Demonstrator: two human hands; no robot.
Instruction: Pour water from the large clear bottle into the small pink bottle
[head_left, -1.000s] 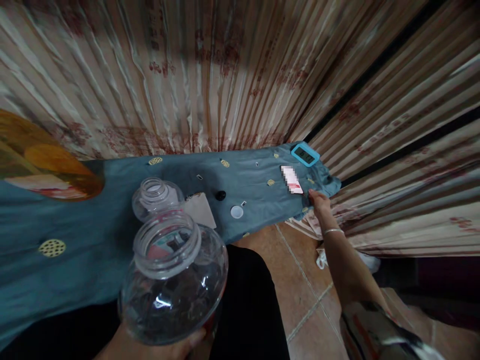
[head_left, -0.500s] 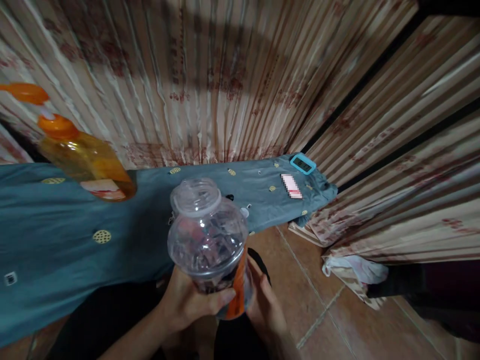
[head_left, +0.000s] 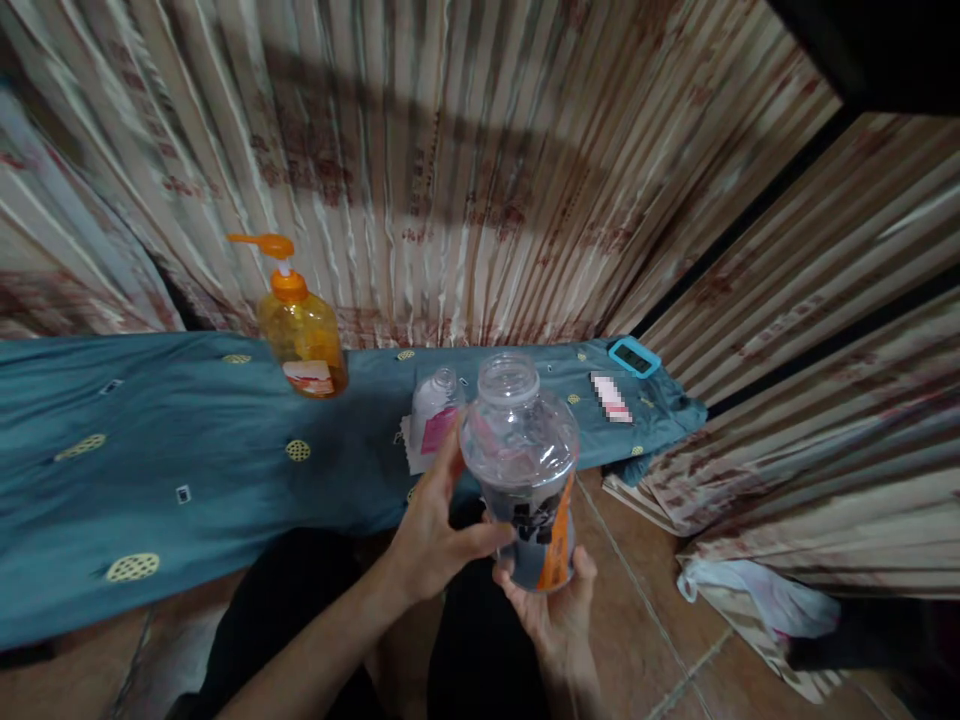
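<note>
A wide clear plastic bottle (head_left: 519,440) with a short, narrower neck and orange and black print is held upright over my lap. My left hand (head_left: 439,530) wraps its left side, thumb lying across the front. Under and behind its base, my right hand (head_left: 551,610) cups the bottom right, fingers curled against the plastic. Just behind my left fingers, a small clear bottle with a pink label (head_left: 439,420) stands on the blue cloth, partly covered by that hand.
An orange pump bottle (head_left: 304,345) stands on the blue patterned cloth (head_left: 240,490). At the right end lie a blue-framed digital clock (head_left: 634,357) and a pixelated flat item (head_left: 611,398). Pleated curtains (head_left: 480,180) hang behind. A white bag (head_left: 765,595) lies on the tiled floor (head_left: 637,570).
The view has shifted, and the pump bottle appears smaller. The clear bottle has come more upright and farther right; my right hand is now lower at its base. The small pink-labelled bottle has become visible.
</note>
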